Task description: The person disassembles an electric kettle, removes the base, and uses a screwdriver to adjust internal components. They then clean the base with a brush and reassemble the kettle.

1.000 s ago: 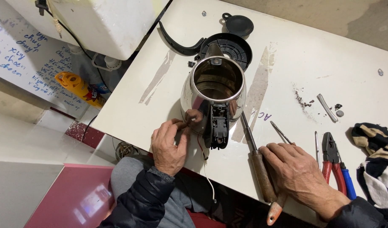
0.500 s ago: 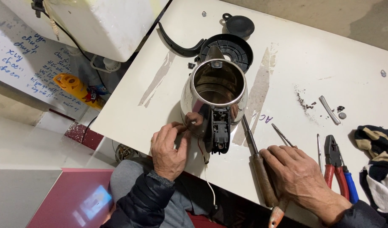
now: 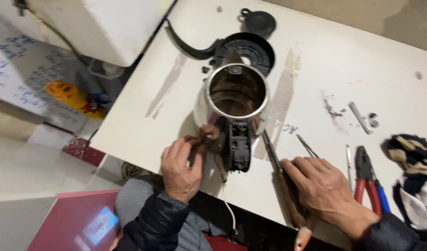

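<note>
Setup is a plain white table point(image 3: 362, 56), pretty scuffed, with brownish smears and a patch of dark crumbs on top. Beyond its far right corner there's a dull grey-brown floor point(image 3: 399, 23). Off the left edge sits a big white box point(image 3: 106, 23) with a dark cable hanging down it, and a board point(image 3: 18, 79) scribbled in blue ink. Lower left is pale floor tile point(image 3: 32, 172) plus a glossy pink panel point(image 3: 69, 223) catching a reflection. Light is soft and even, no hard shadows.

Lidless steel kettle point(image 3: 235, 100) upright on table
</note>
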